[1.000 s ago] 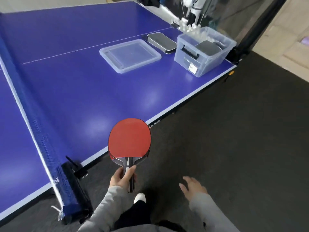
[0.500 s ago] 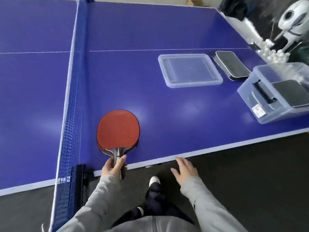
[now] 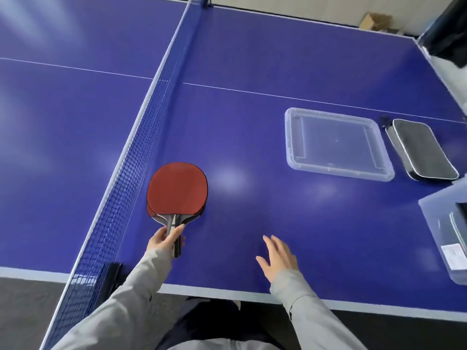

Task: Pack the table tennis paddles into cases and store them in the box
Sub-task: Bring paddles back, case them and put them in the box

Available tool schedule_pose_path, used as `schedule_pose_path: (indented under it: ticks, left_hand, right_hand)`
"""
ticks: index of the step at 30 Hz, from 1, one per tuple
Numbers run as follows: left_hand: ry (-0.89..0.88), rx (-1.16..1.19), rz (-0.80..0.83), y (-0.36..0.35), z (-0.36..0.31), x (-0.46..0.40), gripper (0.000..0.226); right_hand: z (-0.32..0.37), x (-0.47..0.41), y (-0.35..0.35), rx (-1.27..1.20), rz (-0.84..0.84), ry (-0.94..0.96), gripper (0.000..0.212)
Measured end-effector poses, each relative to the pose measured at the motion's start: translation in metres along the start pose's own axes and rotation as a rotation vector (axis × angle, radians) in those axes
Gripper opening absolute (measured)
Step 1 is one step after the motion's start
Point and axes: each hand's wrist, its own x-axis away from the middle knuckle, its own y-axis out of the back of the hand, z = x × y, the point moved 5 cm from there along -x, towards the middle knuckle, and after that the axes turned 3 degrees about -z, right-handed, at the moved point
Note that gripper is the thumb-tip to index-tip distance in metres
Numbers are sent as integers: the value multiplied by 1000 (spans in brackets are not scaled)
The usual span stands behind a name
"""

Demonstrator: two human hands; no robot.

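Red paddle (image 3: 177, 189), blue table (image 3: 252, 122)
White lines cross the table; the net (image 3: 131, 168) is dark blue mesh, the case (image 3: 420, 149) black with pale edging, the lid (image 3: 337, 144) clear.

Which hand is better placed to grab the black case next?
Right. The right hand is open and free, nearer the black case; the left hand grips the paddles.

A blue table tennis table (image 3: 252, 59) with a net (image 3: 141, 137) across it. On its right half lie a clear plastic lid (image 3: 337, 142), a black paddle case (image 3: 422, 149) just beside it — and a clear box (image 3: 439, 223) at the right edge.
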Motion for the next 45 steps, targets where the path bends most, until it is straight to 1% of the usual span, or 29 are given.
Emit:
schedule_pose_path:
  ticks: [7,10,15,17,21,23,27,30,34,39,45]
  left_hand:
    - [62,-86,45,2,0,-34,29]
    - [86,-105,36,6,4,-40,28]
    - [41,-340,-8,16,9,-49,41]
    - [37,-392,-35,18,11,-52,45]
    - [49,-446,-99,18,10,-48,32]
    - [33,-474,-114,16,5,-42,32]
    - [12,-450,-131,13,4,-38,35]
    - [1,-451,-125,13,6,-38,34]
    - [-9,-501,-107,14,12,-42,38]
    - [-42,-565,-113,14,8,-43,29]
    - [-75,-644,-57,14,15,-42,42]
  right_hand:
    - [11,-20,0,32,19,-29,61]
    - [15,-25,-3,43,26,-50,62]
    - [16,-29,-11,72,20,-87,64]
    - [16,-28,-15,98,13,-89,67]
    - [18,-25,-21,139,4,-82,73]
    - [18,-24,-21,142,-3,-82,74]
    - [19,-24,-22,143,9,-94,74]
    - [19,-24,-23,135,10,-101,74]
    - [19,-23,-23,142,11,-110,73]
    - [20,-21,-25,110,-1,-120,73]
    - [3,-9,-24,41,-19,-143,71]
